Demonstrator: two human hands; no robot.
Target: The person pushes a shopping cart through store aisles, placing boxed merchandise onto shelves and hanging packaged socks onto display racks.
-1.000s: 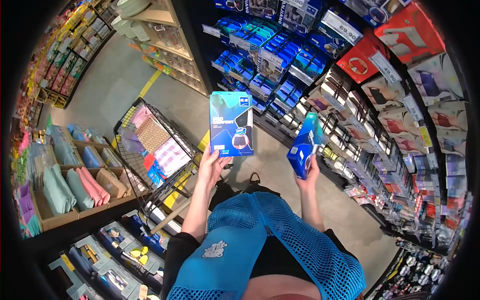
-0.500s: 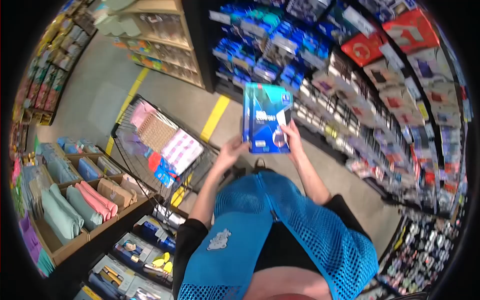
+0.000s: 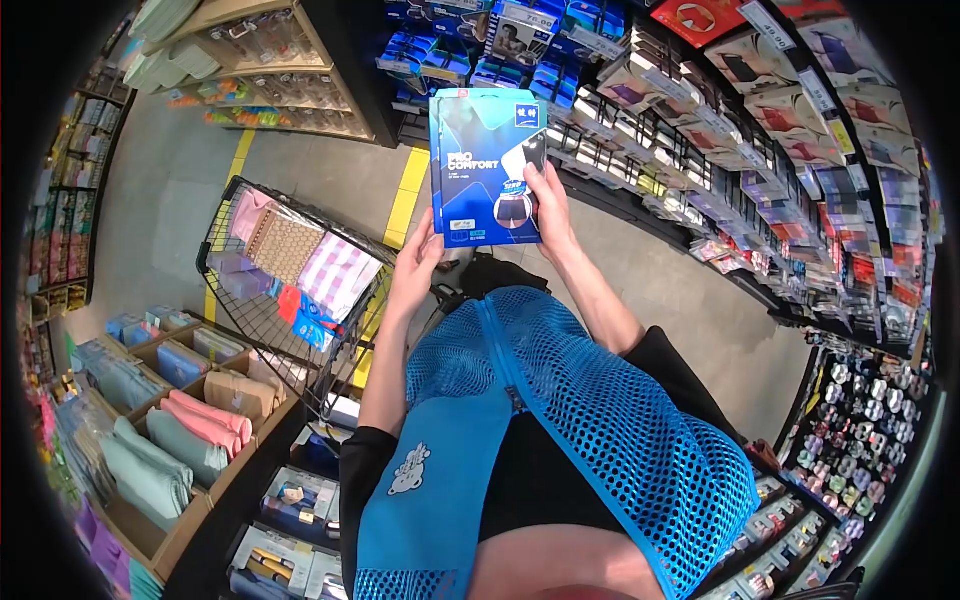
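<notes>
A blue-and-teal underwear pack (image 3: 475, 190) faces me, printed "PRO COMFORT" with a picture of dark briefs. Its left side shows another edge, as of a second pack behind it. My right hand (image 3: 552, 208) grips the right side, thumb over the printed front and the other fingers hidden behind. At the lower left corner my left hand (image 3: 418, 255) holds the edge, fingers closed against it. The pack is held up in front of the blue hanging packs (image 3: 425, 60) on the shelf.
A wire shopping cart (image 3: 215, 260) with cloth goods and packets stands to the left. Wooden bins (image 3: 265, 425) of folded textiles are nearer me. Racks of boxed goods (image 3: 770, 130) line the right side. Yellow tape (image 3: 405, 195) marks the floor.
Both hands have raised the pack up and to the left in the view, where it looks larger. My left hand now sits closer against the pack's lower left corner.
</notes>
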